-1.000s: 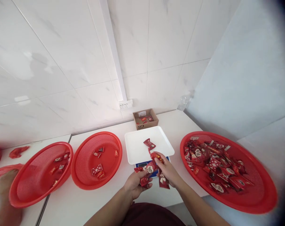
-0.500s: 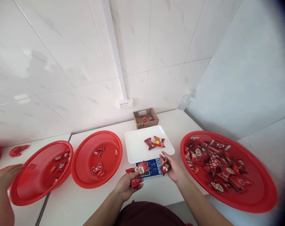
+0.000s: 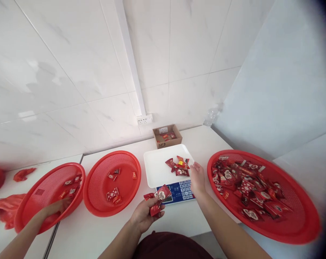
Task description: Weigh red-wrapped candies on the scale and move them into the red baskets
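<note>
My left hand is closed around several red-wrapped candies, held above the near edge of the scale. At the right edge of the scale's white tray, my right hand has its fingers loosely bent, and no candy shows in them. Just left of its fingertips, a dark red wrapped candy lies on the tray beside a few other wrapped candies. The blue key panel of the scale is partly covered by the left hand's candies.
On the right stands a red basket heaped with wrapped candies. Two red baskets on the left hold a few; a co-worker's hand reaches into the farther one. Behind the scale sit a cardboard box and a clear bottle.
My right hand has moved up and right, and the candy it held now lies on the tray. My left hand stays put. The co-worker's hand has moved into the far left basket.
</note>
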The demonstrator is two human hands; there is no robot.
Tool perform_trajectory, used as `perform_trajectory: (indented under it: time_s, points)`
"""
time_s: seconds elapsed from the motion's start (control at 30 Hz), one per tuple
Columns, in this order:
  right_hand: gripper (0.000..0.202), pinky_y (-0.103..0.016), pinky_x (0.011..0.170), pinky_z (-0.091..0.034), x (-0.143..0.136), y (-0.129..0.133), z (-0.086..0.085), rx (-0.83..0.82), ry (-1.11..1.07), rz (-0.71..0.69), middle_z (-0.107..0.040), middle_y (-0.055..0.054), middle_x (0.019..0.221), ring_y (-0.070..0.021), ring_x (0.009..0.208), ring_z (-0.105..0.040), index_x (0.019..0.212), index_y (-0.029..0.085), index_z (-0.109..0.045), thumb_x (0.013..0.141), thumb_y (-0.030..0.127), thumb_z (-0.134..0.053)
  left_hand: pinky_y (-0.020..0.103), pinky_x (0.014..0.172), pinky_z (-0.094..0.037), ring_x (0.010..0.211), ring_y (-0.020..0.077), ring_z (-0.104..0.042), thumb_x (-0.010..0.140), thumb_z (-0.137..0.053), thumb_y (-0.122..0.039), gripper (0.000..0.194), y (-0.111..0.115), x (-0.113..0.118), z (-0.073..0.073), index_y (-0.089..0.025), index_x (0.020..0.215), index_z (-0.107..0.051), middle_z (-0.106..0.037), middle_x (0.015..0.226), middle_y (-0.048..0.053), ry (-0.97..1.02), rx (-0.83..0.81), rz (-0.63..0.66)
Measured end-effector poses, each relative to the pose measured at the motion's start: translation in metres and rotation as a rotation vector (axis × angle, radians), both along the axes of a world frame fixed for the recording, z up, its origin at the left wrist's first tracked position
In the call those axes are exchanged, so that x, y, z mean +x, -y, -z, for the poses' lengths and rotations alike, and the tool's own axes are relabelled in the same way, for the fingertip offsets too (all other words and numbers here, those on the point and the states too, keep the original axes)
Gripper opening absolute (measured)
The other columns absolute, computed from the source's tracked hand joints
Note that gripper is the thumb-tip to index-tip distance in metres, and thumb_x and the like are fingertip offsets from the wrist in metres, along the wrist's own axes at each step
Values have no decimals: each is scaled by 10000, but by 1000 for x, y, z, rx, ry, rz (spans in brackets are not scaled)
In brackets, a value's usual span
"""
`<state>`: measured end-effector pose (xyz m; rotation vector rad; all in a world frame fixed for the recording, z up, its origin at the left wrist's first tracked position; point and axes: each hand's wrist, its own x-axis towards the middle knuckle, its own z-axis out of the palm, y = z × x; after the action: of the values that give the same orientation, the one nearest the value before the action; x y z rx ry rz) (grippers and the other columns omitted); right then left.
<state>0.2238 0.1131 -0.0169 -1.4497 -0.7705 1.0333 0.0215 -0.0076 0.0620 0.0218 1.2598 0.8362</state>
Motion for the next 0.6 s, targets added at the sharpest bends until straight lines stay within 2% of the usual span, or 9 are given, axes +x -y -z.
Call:
perform_trajectory:
  time_s: [0.07, 0.17, 0.23, 0.33, 0.4, 0.47, 0.6]
  points:
    - [356, -407, 947, -397, -1, 10, 2, 7, 189, -81, -583, -91, 1151, -260, 1134, -487, 1056, 202, -536, 759, 386, -469, 278, 636, -519, 681, 153, -645, 788, -597, -211, 180, 1, -3, 2, -108, 921, -534, -657, 766, 72, 0, 0, -7]
    - [333, -444, 952, -387, -7, 21, 8, 18, 472, -321, -618, -118, 1108, -272, 1080, -532, 1015, 174, -600, 754, 305, -441, 272, 625, -515, 661, 148, -643, 797, -583, -205, 160, 2, -5, 6, -113, 917, -532, -652, 741, 65, -6, -9, -17]
    - [329, -445, 953, -392, -12, 22, 11, 28, 519, -397, -625, -119, 1105, -269, 1076, -543, 1004, 174, -618, 732, 256, -453, 272, 625, -512, 656, 147, -642, 791, -589, -205, 160, 2, -4, 7, -112, 908, -533, -650, 743, 66, -5, -11, -13]
    - [344, -433, 1009, -346, -16, 22, 7, 61, 524, -413, -596, -106, 1176, -258, 1166, -486, 1031, 184, -618, 725, 245, -473, 278, 642, -510, 675, 147, -639, 774, -607, -212, 173, 1, 0, 6, -112, 898, -540, -648, 771, 71, -5, -2, 20]
    - [350, -435, 1021, -331, -15, 28, -3, 63, 500, -431, -586, -97, 1201, -253, 1186, -470, 1065, 200, -607, 755, 298, -478, 284, 650, -507, 682, 144, -632, 751, -632, -225, 202, 1, 3, 5, -118, 899, -545, -646, 783, 66, -29, 20, 66]
    - [362, -419, 983, -375, -12, 42, -18, 3, 376, -515, -600, -91, 1183, -247, 1134, -517, 1083, 218, -601, 784, 384, -482, 285, 638, -498, 681, 146, -620, 705, -678, -258, 262, 3, 5, 5, -132, 893, -545, -641, 771, 55, -73, 71, 132]
    - [427, -338, 761, -492, -6, 86, -42, -209, -26, -853, -662, -80, 1043, -215, 917, -618, 1095, 216, -591, 764, 481, -544, 249, 557, -446, 619, 135, -584, 627, -724, -366, 353, 8, 10, 8, -152, 836, -536, -612, 689, 28, -184, 226, 304]
